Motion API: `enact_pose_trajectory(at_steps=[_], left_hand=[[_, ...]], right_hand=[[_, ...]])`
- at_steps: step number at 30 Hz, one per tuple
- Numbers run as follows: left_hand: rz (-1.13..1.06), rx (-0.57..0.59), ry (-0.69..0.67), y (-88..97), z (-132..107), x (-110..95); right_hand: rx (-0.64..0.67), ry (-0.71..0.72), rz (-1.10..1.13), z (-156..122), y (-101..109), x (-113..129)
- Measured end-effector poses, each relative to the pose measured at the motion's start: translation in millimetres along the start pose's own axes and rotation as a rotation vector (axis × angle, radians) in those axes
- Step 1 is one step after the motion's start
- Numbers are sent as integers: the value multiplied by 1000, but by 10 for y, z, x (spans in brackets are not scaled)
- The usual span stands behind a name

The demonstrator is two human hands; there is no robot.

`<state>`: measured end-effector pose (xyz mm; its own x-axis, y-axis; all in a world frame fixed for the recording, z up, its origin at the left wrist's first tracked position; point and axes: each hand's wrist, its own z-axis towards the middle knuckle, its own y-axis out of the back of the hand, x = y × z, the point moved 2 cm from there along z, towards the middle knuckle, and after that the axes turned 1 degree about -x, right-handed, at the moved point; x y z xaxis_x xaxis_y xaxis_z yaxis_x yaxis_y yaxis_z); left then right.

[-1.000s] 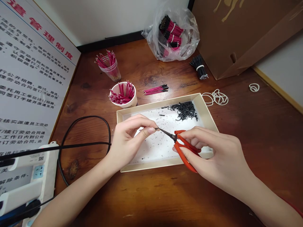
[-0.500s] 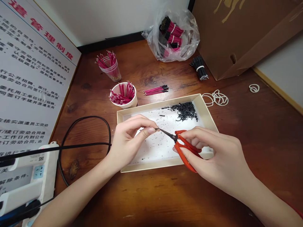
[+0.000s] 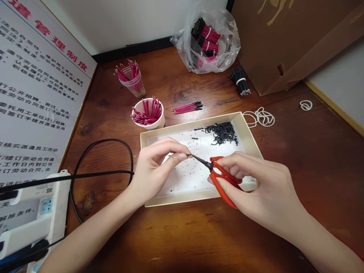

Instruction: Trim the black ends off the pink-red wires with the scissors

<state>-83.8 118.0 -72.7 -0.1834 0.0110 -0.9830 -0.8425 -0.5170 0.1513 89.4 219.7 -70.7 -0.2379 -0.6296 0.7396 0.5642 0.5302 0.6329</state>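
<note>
Above a shallow cream box [image 3: 250, 136], my left hand [image 3: 159, 163] is closed, thumb and forefinger pinching a tiny dark piece [image 3: 189, 154] that looks like black tubing; most of it is hidden. My right hand [image 3: 258, 185] grips red-handled scissors [image 3: 223, 182], fingers in the loops. Their dark, narrow blades meet the pinched piece at my left fingertips. Inside the box lie a heap of short black tubing pieces [image 3: 223, 133] at the far right corner and many tiny black scraps scattered over the white bottom.
Behind the box stand a paper cup [image 3: 153, 123] and a clear plastic cup [image 3: 135, 89] of pink wires. Several pink wires with black ends [image 3: 187, 108], a black wire bundle [image 3: 240, 81], rubber bands [image 3: 260, 117] and a plastic bag [image 3: 227, 45] lie beyond. A power strip [image 3: 57, 201] sits left.
</note>
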Motion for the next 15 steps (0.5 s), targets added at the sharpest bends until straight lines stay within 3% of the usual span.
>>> enact_pose_trajectory(at_steps=[15], left_hand=[[-12,14,-4,-3,1,7]], right_hand=[[4,15,-9,-16,26,5]])
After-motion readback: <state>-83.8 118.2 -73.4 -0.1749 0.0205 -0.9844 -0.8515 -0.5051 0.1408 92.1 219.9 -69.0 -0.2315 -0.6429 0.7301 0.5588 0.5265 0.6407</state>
